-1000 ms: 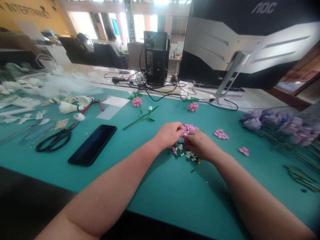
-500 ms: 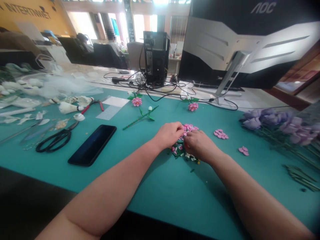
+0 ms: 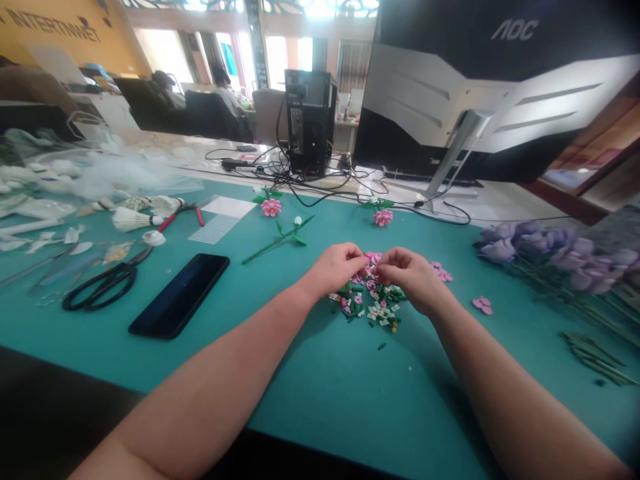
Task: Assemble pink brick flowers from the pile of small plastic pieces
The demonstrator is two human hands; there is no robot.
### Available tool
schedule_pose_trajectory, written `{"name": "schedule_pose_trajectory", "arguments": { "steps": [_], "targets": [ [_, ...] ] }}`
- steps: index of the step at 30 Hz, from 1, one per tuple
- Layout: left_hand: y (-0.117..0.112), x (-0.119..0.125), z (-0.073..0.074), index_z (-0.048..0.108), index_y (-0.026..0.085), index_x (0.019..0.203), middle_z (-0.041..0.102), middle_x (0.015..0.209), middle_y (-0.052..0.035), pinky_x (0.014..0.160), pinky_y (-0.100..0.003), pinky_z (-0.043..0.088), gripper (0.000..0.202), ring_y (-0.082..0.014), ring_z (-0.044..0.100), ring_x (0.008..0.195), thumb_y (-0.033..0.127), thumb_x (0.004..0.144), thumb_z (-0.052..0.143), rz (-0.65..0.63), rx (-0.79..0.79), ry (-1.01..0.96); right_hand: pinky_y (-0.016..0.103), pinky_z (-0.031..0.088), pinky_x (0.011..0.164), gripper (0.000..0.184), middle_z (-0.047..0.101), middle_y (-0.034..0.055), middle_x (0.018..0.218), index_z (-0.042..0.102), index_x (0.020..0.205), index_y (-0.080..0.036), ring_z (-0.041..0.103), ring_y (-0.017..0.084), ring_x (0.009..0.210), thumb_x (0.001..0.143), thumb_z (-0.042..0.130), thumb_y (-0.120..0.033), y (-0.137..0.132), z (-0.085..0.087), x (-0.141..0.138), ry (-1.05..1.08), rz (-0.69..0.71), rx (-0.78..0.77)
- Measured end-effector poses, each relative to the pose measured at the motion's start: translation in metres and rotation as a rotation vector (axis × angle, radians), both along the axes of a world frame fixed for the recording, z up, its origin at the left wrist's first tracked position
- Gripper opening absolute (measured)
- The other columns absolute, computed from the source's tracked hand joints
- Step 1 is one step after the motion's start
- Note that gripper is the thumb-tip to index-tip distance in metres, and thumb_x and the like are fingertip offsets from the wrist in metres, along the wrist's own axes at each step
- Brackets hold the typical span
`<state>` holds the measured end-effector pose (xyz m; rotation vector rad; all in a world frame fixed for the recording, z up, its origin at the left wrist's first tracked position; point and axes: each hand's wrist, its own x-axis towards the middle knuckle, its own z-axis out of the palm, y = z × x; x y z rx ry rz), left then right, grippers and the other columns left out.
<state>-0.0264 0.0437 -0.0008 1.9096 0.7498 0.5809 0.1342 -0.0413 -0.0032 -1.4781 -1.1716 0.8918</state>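
Left hand (image 3: 336, 269) and right hand (image 3: 410, 279) curled about half shut, fingertips (image 3: 357, 252) brought close together just above a loose pile of pink, white and green plastic brick pieces (image 3: 373, 300) on a teal desk mat (image 3: 320, 380); any small piece pinched between them hidden, hold impossible to confirm. Pile located between both hands, directly below the fingers. "AOC" legible on the monitor (image 3: 515, 29); lettering on the yellow wall (image 3: 55, 27) only partly readable.

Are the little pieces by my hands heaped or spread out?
Spread out: loose pink, white and green pieces dot the teal mat below your left hand and right hand.
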Motion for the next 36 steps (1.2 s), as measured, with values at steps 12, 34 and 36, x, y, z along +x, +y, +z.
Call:
{"name": "schedule_pose_trajectory", "arguments": {
  "steps": [12, 34, 36],
  "targets": [
    [-0.002, 0.001, 0.002, 0.061, 0.013, 0.079, 0.067, 0.075, -0.0044, 0.064, -0.024, 0.045, 0.021, -0.0092, 0.055, 0.064, 0.034, 0.081, 0.059, -0.031, -0.255, -0.204, 0.027, 0.047, 0.063, 0.017, 0.061, -0.0012, 0.067, 0.063, 0.082, -0.018, 0.056, 0.012, 0.063, 0.072, 0.066, -0.032, -0.002, 0.005, -0.003, 0.063, -0.028, 0.081],
    [-0.008, 0.004, 0.005, 0.067, 0.011, 0.076, 0.063, 0.067, -0.0019, 0.062, -0.024, 0.042, 0.015, -0.0090, 0.054, 0.062, 0.024, 0.069, 0.070, 0.118, -0.327, -0.312, 0.027, 0.045, 0.062, 0.024, 0.063, -0.0003, 0.070, 0.064, 0.077, -0.018, 0.057, 0.013, 0.066, 0.065, 0.077, -0.035, -0.002, 0.002, -0.013, 0.063, -0.056, 0.225],
    [-0.009, 0.005, 0.005, 0.066, 0.011, 0.076, 0.063, 0.066, -0.0019, 0.062, -0.024, 0.043, 0.015, -0.0091, 0.054, 0.061, 0.023, 0.068, 0.071, 0.121, -0.334, -0.316, 0.027, 0.045, 0.060, 0.025, 0.062, -0.0007, 0.069, 0.062, 0.076, -0.019, 0.056, 0.013, 0.065, 0.065, 0.077, -0.036, -0.002, 0.001, -0.014, 0.051, -0.056, 0.244]
  ]
}}
